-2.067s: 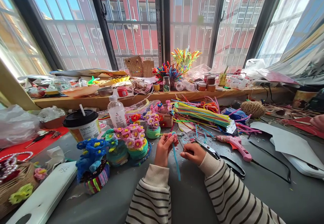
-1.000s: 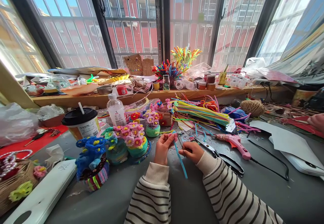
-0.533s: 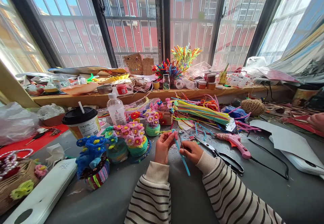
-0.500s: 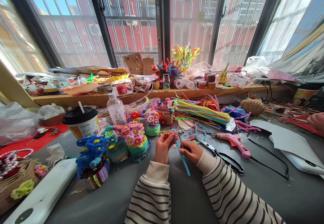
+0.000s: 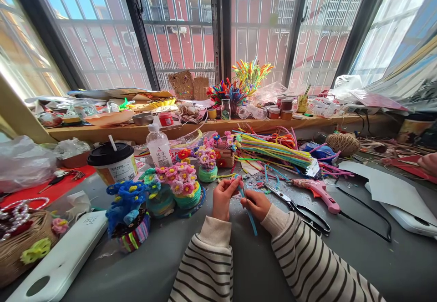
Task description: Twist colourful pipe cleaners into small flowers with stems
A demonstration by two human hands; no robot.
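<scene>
My left hand [image 5: 223, 198] is closed, thumb and fingers pinching a small pink and blue fuzzy piece of pipe cleaner at its tips. A light blue pipe cleaner [image 5: 251, 222] hangs from there, slanting down between the hands. My right hand [image 5: 257, 203] is closed just to the right, its fingertips around a thin dark tool whose kind I cannot make out, close against the blue strand. Scissors [image 5: 290, 203] lie beside my right hand. Pots of pipe-cleaner flowers [image 5: 184, 179] stand left of my left hand.
A pink glue gun [image 5: 321, 193] with a black cord lies at right. Behind are a pipe-cleaner bundle [image 5: 280, 152] and a twine ball [image 5: 343, 143]. A lidded cup [image 5: 114, 163], bottle [image 5: 159, 145] and white device [image 5: 61, 256] stand or lie left. Another person's hand [image 5: 428, 163] shows far right.
My right hand has turned slightly, and the dark tool shows less. The hanging blue strand has shifted a little. My left hand keeps its pinch; the whole view moved slightly.
</scene>
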